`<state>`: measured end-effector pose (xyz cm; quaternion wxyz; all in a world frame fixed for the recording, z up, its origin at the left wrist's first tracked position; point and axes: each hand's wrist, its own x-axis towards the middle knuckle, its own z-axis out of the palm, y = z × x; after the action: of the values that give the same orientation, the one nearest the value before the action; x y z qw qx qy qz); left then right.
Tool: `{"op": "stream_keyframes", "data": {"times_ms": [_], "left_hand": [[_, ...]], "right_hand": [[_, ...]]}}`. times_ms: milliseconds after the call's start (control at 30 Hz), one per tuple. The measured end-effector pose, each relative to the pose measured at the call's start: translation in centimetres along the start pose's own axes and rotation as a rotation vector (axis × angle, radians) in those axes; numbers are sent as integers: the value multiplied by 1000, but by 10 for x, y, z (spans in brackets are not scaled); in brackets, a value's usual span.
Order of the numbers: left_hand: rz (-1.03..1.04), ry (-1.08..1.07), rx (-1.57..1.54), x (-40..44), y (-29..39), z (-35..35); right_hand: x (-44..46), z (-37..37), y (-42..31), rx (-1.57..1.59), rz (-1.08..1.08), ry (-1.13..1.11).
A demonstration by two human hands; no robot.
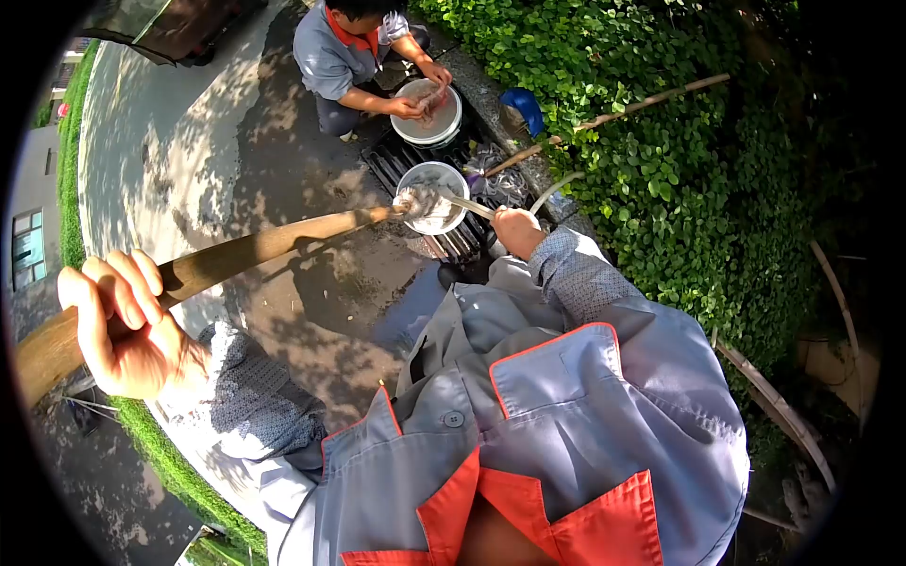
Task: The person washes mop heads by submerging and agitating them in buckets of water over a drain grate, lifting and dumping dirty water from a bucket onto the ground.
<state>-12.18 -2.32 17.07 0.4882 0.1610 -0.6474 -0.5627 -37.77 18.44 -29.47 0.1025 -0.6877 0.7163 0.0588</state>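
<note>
My left hand (123, 325) is wrapped around the thick wooden handle of a mop (255, 243). The handle runs across to a white bucket (436, 228), where its stringy, wet-looking pale head lies at the rim and partly inside. To the right of that bucket, my right hand (517, 232) is closed on a pale, narrow strip (470, 206), perhaps a hose, whose near end reaches over the bucket. A similar pale curved length (557, 189) shows beyond my hand; whether the two join is hidden by my fingers.
A crouching person (344, 57) works with both hands in a second white bucket (429, 132). Both buckets stand on a dark grate (385, 168). A blue item (524, 108) and a long stick (609, 118) lie by the green hedge (679, 179). Clear plastic (500, 184) lies beside the grate.
</note>
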Motion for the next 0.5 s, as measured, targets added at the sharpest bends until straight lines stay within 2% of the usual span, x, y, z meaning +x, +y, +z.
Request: {"op": "stream_keyframes", "data": {"times_ms": [67,100,167,200,233,300,333,467,500], "left_hand": [[-17,262,184,-4,-51,7],[-95,428,263,-9,-83,8],[-231,530,153,-24,-147,1],[-291,634,251,-36,-184,2],[-274,569,377,-54,-219,-7],[-341,653,295,-87,-278,-17],[-422,677,321,-93,-293,-13],[-461,649,375,-119,-345,-27],[-458,655,381,-118,-345,-26]], "right_hand": [[1,2,-1,-20,-25,43],[2,3,-2,-19,-11,47],[6,7,-3,-20,18,49],[9,16,-4,7,62,42],[8,20,-5,16,62,58],[11,22,-3,29,72,103],[12,32,-1,-23,68,158],[14,43,5,61,67,32],[7,38,2,-17,45,15]]}}
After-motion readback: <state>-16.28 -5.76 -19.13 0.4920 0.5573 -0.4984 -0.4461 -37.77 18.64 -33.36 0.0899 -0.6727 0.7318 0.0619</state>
